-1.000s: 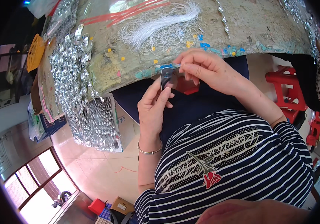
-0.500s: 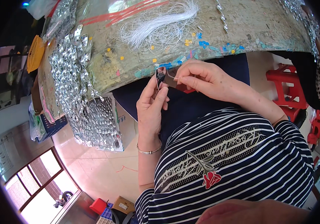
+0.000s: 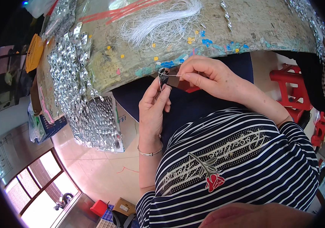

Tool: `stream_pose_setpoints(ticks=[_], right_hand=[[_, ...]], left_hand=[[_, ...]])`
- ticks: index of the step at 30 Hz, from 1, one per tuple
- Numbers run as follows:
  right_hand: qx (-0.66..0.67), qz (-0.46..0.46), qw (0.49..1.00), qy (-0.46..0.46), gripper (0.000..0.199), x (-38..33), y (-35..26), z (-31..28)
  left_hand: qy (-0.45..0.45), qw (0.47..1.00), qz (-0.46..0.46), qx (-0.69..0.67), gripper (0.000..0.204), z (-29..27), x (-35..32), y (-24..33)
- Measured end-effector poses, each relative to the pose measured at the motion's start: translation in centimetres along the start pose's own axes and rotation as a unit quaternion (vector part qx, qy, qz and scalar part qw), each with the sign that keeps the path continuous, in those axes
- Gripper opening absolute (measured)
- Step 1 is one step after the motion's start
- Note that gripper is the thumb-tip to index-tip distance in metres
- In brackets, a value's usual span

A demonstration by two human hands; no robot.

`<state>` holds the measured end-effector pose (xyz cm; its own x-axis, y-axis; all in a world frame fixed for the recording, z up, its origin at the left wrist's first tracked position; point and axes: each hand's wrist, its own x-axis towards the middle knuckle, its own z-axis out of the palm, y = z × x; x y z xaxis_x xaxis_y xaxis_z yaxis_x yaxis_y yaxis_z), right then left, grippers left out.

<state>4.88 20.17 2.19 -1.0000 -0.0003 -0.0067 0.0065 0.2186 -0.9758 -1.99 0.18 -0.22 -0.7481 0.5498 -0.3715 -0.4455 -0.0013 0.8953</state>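
Just off the table's near edge, my left hand [image 3: 151, 110] pinches a small dark, shiny flat piece [image 3: 164, 77] between thumb and fingers. A thin white string [image 3: 173, 75] loops round the upper part of this piece. To the right, my right hand [image 3: 211, 80] is closed, with thumb and forefinger gripping the string. The stretch of string between the hands looks straight. Whether there is a knot at the piece is too small to tell. Beyond my hands, a loose bundle of white string [image 3: 162, 23] lies on the worn table [image 3: 253, 22].
Silver twisted strips [image 3: 68, 62] hang over the table's left edge, above more silver strips [image 3: 98, 127]. One silver twist [image 3: 227, 17] lies at the far right of the string bundle. Red strips [image 3: 120, 12] lie behind it. Red stools [image 3: 289, 85] stand right.
The string between my hands was curved and slack; now it is drawn straight, with its loop across the dark piece. My hands have barely shifted.
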Motion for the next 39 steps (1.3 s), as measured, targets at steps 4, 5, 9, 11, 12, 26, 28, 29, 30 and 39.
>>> stream_pose_setpoints(ticks=[4,5,9,11,12,26,28,29,30,39], right_hand=[[-0.018,-0.013,1.000,0.002,0.009,0.0,0.7,0.1],[-0.011,-0.003,1.000,0.000,0.009,0.0,0.7,0.1],[-0.020,0.005,1.000,-0.001,0.010,-0.1,1.3,0.0],[-0.006,0.017,1.000,-0.003,0.010,-0.1,1.5,0.0],[0.007,0.028,1.000,-0.005,0.010,-0.1,1.6,0.0],[0.071,0.049,0.996,0.003,0.013,-0.1,1.9,-0.2],[0.066,0.048,0.997,0.006,0.014,0.0,1.9,-0.2],[0.070,0.048,0.996,0.011,0.015,0.0,1.9,-0.2],[0.073,0.047,0.996,0.017,0.016,0.0,1.8,-0.2],[0.084,0.049,0.995,-0.002,0.013,0.1,1.8,-0.1]], left_hand=[[0.008,1.000,0.000,-0.004,0.041,-0.1,-0.1,0.0],[0.009,1.000,-0.001,-0.004,0.041,-0.1,-0.1,0.1],[0.016,1.000,0.008,-0.017,0.041,-0.4,0.0,0.0],[0.015,1.000,0.012,-0.020,0.041,-0.5,0.0,0.1],[0.021,0.999,0.013,-0.028,0.041,-0.6,0.0,0.1],[0.026,0.999,-0.001,-0.040,0.040,-0.9,-0.2,-0.2],[0.024,0.999,-0.008,-0.045,0.040,-0.9,-0.2,-0.2],[0.025,0.999,-0.009,-0.045,0.040,-1.0,-0.3,-0.2],[0.022,0.999,-0.012,-0.046,0.040,-1.0,-0.3,-0.2],[0.008,0.999,-0.015,-0.038,0.039,-1.0,-0.3,-0.6]])
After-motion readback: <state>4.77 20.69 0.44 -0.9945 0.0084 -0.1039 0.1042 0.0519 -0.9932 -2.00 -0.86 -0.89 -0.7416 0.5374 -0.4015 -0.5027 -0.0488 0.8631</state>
